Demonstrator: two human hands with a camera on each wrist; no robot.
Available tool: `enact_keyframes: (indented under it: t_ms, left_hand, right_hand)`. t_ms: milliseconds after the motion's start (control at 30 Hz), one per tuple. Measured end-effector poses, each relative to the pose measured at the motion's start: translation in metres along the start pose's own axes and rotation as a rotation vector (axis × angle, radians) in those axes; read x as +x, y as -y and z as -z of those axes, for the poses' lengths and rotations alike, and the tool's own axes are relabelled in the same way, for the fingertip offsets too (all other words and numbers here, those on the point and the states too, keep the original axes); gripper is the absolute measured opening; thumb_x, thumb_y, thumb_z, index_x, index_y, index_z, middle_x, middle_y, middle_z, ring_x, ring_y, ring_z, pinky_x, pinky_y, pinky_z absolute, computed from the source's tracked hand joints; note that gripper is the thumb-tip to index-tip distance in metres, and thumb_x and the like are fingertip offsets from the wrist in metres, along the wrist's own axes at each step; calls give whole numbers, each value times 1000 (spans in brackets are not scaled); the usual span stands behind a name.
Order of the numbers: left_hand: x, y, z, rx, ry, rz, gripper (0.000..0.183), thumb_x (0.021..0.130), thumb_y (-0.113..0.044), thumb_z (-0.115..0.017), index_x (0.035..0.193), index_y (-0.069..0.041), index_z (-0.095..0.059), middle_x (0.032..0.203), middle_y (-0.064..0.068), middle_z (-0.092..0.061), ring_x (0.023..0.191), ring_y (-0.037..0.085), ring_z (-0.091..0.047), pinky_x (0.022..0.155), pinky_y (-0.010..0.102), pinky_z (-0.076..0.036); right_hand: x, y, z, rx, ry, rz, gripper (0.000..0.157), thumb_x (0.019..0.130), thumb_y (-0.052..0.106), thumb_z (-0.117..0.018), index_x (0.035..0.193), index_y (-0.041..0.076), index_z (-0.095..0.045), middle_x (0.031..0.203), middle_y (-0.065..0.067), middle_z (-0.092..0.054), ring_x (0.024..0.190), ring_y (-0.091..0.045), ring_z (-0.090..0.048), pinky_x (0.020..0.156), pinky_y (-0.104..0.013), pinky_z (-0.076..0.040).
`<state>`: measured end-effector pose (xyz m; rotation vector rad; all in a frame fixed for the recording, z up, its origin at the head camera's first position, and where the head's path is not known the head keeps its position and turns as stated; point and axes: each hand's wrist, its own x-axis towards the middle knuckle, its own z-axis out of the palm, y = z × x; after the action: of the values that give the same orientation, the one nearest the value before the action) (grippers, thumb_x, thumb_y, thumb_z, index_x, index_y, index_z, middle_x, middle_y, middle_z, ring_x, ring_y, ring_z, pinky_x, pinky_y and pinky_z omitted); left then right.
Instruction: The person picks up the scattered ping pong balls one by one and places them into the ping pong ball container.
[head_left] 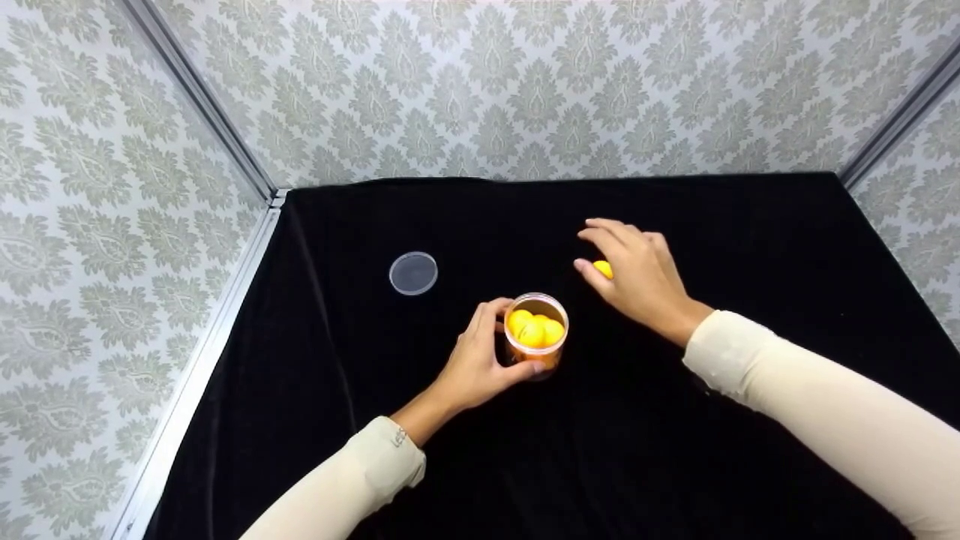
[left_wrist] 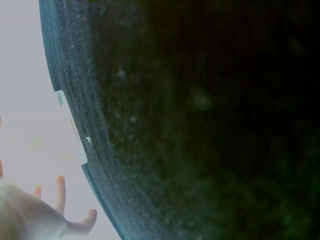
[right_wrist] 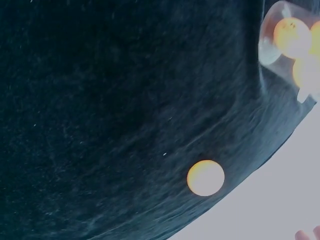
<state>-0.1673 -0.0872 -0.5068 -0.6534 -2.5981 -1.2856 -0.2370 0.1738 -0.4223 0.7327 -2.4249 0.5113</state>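
Note:
In the head view my left hand (head_left: 472,360) grips a clear round jar (head_left: 535,360), thumb on the near side and fingers on the far side. Several yellow table tennis balls (head_left: 531,332) fill it below its open mouth. My right hand (head_left: 636,274) hovers to the right of the jar, thumb and fingers spread. Beneath it, partly covered in the head view, is a single table tennis ball (head_left: 603,269). The right wrist view shows that ball (right_wrist: 205,178) lying on black cloth, away from the visible fingertips (right_wrist: 301,235). Pale glare washes out much of the left wrist view.
A clear round lid (head_left: 413,273) lies flat on the black cloth (head_left: 360,225), left of and beyond the jar. Patterned wall panels (head_left: 525,90) with metal frame rails (head_left: 210,97) bound the table at the back and sides.

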Motion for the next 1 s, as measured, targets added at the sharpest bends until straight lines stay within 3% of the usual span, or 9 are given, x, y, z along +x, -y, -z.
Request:
enact_keyframes:
  t_ms: [567,1000]
  left_hand:
    - [0,0,1,-4,11,8,89,74,-50,-89,144,-20,-42,132,-3,-53,110,13,-65,96,32,-54]
    - [1,0,1,-22,7,5,89,73,-50,-89,143,-20,-42,131,-2,-53,110,14,-65,95,35,-55]
  right_hand:
    - [-1,-23,-12,-22,20,-78,40,92,34,-74,125,12,-69,136,-9,-66,115,-32,-66,85,-56,-48]
    - [-11,-36,-25,-71,81,-113,49,91,39,-73,132,14,-65,138,-11,-64,113,-35,-66,82,-57,-48]
